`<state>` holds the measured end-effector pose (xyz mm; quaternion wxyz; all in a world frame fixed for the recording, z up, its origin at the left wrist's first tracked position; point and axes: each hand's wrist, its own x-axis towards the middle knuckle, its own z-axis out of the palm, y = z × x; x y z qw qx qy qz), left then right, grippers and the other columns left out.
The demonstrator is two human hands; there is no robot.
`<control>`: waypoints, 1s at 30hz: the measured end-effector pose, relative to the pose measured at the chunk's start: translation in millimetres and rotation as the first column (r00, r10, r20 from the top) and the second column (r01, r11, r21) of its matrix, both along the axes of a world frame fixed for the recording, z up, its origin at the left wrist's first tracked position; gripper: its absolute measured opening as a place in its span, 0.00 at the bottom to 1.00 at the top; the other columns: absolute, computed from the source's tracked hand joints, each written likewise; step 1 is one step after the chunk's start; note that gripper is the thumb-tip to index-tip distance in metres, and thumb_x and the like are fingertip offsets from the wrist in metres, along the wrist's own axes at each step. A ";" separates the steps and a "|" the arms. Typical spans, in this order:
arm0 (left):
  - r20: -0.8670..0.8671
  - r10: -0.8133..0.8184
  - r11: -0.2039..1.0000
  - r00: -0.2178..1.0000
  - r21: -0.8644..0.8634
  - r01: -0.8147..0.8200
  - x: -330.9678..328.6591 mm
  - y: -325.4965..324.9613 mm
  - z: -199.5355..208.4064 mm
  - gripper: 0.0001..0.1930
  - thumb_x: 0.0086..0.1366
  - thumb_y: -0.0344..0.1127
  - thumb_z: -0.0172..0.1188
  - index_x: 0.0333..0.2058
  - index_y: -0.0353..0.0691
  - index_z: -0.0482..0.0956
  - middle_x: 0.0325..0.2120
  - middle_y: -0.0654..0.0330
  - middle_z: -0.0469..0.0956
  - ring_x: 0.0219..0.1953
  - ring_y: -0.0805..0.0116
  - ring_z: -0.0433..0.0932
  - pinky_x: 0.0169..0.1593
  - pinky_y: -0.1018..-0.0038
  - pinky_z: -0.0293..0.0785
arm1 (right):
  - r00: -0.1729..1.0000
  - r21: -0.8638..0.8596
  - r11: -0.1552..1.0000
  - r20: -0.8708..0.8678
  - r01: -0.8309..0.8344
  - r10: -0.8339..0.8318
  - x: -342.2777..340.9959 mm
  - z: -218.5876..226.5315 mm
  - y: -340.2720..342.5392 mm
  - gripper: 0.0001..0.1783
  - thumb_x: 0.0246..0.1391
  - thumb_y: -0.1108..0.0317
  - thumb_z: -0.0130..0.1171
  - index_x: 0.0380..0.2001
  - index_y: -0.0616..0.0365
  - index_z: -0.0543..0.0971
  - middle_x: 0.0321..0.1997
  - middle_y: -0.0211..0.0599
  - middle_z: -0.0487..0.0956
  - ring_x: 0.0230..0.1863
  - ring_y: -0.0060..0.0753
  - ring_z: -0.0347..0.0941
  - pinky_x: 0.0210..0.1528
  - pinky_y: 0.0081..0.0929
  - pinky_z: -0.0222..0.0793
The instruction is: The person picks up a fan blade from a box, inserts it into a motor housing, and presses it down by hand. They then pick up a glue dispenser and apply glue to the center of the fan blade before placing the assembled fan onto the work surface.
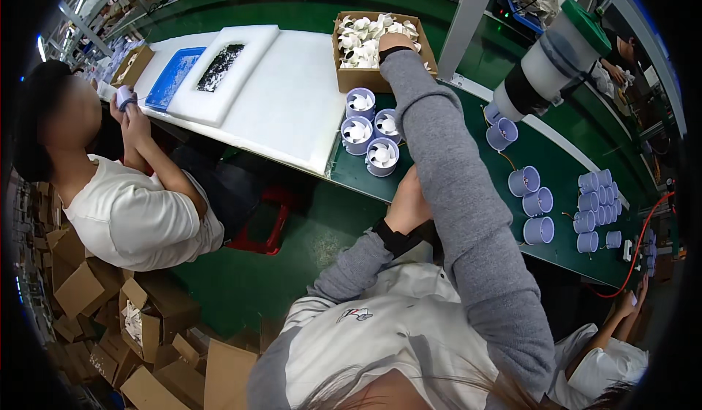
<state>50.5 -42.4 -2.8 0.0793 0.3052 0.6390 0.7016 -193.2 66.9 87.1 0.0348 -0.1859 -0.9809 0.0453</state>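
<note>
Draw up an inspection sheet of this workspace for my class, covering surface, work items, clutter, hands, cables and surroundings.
Surface: green bench; white padded surface at left.
Work items: cardboard box of white fan blades; four bladed purple housings nearby; more purple housings at right.
Clutter: open cartons, lower left.
Hands: right hand in the box, grip hidden; left hand near the bench edge, partly hidden by the right sleeve.
Cables: red cable at right.
Surroundings: red stool; seated person in white at left.
</note>
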 end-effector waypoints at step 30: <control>-0.315 0.115 0.968 0.942 -0.178 -0.177 -5.8 1.2 17.0 0.31 0.45 0.29 0.67 0.51 0.33 0.68 0.44 0.48 0.72 0.45 0.50 0.74 0.47 0.65 0.73 | 0.878 -0.194 -0.918 -0.413 -0.345 -0.243 334.3 16.3 -6.8 0.27 0.55 0.74 0.54 0.58 0.57 0.64 0.59 0.48 0.65 0.52 0.41 0.70 0.52 0.31 0.69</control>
